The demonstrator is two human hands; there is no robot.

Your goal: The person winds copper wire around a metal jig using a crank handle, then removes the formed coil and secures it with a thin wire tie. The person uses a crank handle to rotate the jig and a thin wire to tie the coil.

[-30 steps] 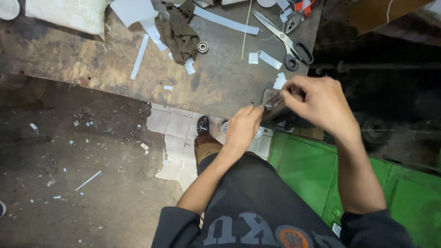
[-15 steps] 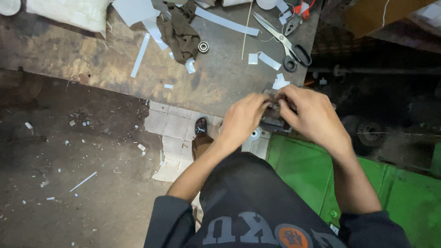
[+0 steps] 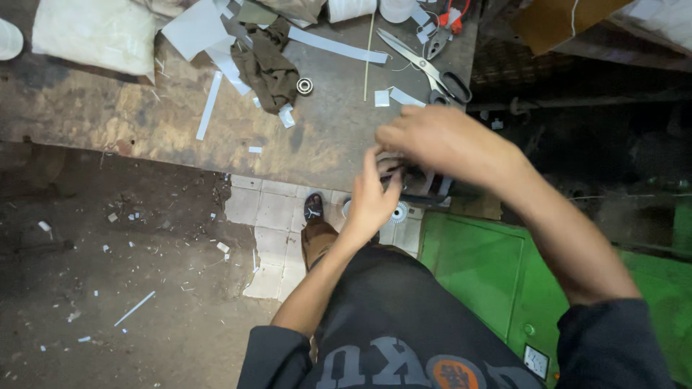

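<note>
My left hand (image 3: 369, 200) and my right hand (image 3: 441, 144) meet at the near edge of the worn workbench (image 3: 130, 122). Between them is a small dark piece with white strips (image 3: 417, 180), mostly hidden by my fingers. The fingers of my left hand point up and pinch its left end. From above, my right hand curls over it, blurred by motion. What exactly the piece is cannot be made out.
On the bench lie large scissors (image 3: 431, 69), a dark cloth scrap (image 3: 265, 65), a small metal ring (image 3: 304, 86), white paper strips (image 3: 209, 105) and a white bag (image 3: 86, 36). A green metal cabinet (image 3: 476, 266) stands below right. My shoe (image 3: 314, 210) rests on pale floor tiles (image 3: 268, 216).
My hands have closed together over the dark piece. My right hand has swung left and over the top of it, while my left hand has risen to meet it.
</note>
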